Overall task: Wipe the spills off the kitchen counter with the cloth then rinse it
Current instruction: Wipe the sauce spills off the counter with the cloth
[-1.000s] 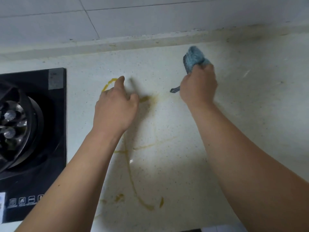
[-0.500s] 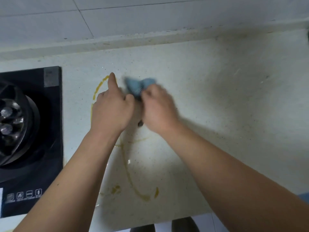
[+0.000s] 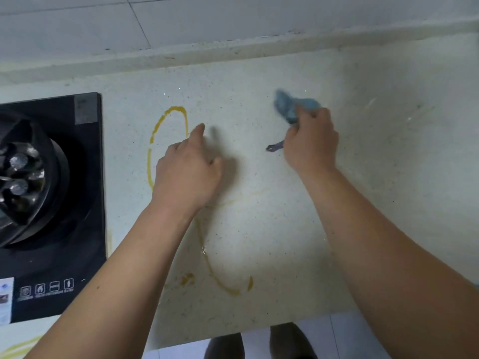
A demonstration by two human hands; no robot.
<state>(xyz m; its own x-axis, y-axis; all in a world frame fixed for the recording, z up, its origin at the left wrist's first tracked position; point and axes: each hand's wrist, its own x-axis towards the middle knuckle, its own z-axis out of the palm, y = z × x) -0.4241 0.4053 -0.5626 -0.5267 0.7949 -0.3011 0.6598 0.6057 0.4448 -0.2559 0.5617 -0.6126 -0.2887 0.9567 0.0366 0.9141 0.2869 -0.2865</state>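
My right hand is closed on a bunched blue cloth, pressed on the pale speckled counter right of centre; a dark loop of the cloth sticks out to the left. My left hand rests on the counter with its fingers curled and the index finger extended, holding nothing. A yellow spill ring curves just left of that hand. More yellow streaks and blotches lie nearer the front edge.
A black glass gas hob with a burner fills the left side. White wall tiles rise behind the counter. The counter's front edge runs below my arms, with the floor and dark shoes underneath.
My right hand has swept the cloth from beside my left hand out to the right. The streak between the hands is gone. My left hand has stayed in place.
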